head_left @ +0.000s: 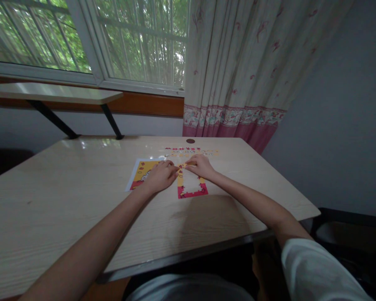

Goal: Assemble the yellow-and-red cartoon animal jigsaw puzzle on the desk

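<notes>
Left hand [161,175] and right hand [201,166] touch the puzzle border [194,194], fingers [193,160] narrow, any grip unclear.

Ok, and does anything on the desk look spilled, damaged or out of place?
Just a small dark mark on the left of the desk, breaking its pale surface; stain or grain, I can't tell. The puzzle border and loose pieces look orderly.

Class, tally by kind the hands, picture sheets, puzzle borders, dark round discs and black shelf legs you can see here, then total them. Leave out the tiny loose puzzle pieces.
Hands (left hand, right hand): 2
Picture sheet: 1
Puzzle border: 1
Dark round disc: 1
Black shelf legs: 2
Total: 7
</notes>
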